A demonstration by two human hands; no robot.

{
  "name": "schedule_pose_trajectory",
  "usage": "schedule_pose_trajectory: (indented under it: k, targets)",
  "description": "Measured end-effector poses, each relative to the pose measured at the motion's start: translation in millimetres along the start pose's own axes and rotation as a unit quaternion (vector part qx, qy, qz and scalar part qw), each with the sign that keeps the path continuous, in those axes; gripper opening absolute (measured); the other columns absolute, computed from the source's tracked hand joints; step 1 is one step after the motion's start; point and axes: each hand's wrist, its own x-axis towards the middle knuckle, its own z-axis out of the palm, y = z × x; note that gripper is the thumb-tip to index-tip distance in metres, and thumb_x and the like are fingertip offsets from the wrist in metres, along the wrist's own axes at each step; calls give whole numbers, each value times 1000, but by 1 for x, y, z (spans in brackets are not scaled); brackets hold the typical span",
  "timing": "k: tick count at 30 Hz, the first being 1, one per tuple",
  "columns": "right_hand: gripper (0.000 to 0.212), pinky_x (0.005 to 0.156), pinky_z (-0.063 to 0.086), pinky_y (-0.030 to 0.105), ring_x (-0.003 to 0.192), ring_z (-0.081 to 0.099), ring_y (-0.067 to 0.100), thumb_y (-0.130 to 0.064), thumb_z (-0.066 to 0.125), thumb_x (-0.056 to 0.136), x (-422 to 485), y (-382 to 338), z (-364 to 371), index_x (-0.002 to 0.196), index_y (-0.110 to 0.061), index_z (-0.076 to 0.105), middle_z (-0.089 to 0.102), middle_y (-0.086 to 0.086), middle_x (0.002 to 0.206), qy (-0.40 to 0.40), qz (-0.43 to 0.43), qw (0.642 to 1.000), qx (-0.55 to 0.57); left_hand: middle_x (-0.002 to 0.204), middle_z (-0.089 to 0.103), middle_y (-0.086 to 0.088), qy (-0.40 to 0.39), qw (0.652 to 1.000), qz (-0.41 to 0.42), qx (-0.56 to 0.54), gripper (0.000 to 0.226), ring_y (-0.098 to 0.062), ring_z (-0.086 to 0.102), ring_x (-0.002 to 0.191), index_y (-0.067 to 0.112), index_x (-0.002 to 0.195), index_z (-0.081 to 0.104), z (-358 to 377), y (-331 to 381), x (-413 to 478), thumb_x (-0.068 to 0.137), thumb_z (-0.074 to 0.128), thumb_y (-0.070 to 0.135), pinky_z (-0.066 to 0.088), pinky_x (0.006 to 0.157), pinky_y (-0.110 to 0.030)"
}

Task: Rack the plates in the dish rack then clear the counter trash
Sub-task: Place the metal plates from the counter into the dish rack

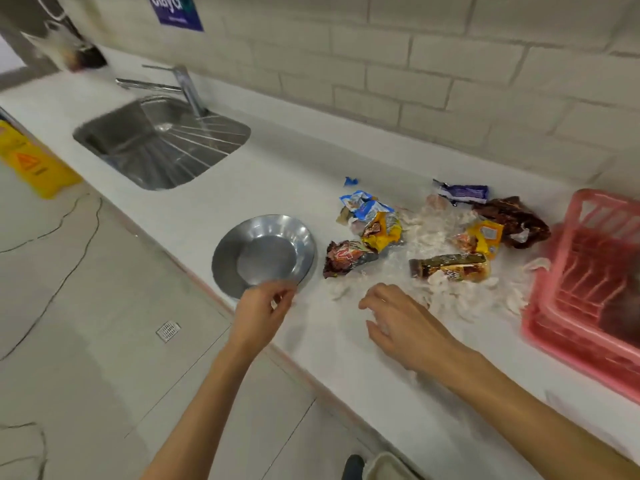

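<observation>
Kitchen table (277, 174), mid-chore: we reach for the steel plate (263, 251), lying flat at approx. 9 o'clock of the wrapper pile (381, 233). Our left hand (261, 308) curls its fingers at the plate's 6 o'clock rim; grip or mere touch, we can't tell thru the blur. Our right hand (401, 323) hangs slack & empty by white paper scraps (433, 233). The pink dish rack (595, 199) sits at 3 o'clock, beyond the trash. Risk, as we judge it: a thin rim pinch on slick steel cd slip, & a low carry cd scatter wrappers.
</observation>
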Motion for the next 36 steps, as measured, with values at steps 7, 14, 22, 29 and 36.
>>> schedule_pose_trajectory:
  k: [7,14,22,29,36]
  targets:
    - [33,95,39,24,122,39,13,-28,43,100,13,-23,19,131,-20,52,43,-5,132,-41,-31,999,11,120,67,6,-89,973,43,207,36,-20,63,108,23,119,68,-25,-72,18,84,73,29,53,85,-37]
    - [30,94,40,23,120,40,10,-26,46,99,21,-17,21,126,-19,56,46,-7,128,-41,-15,999,31,92,74,5,-109,965,91,220,17,-27,67,78,29,106,73,-24,-81,23,90,68,24,51,60,-30]
    - [23,88,47,28,104,57,11,-29,54,95,52,-10,21,110,-17,66,63,-6,110,3,70,989,127,86,75,4,7,961,190,199,13,-24,68,68,17,101,73,-25,-74,17,93,64,16,53,52,-30]
    - [34,62,61,46,71,73,28,-37,53,98,119,-43,31,117,-9,55,70,16,91,-59,269,834,478,87,75,4,33,954,241,176,29,-21,70,72,16,103,74,-31,-51,5,96,48,26,54,58,-27]
    - [32,58,61,40,65,72,36,5,46,92,131,-55,40,124,2,49,67,23,95,-45,299,750,588,89,74,5,4,965,229,127,26,-15,68,75,18,109,72,-21,-33,-17,98,52,30,53,62,-27]
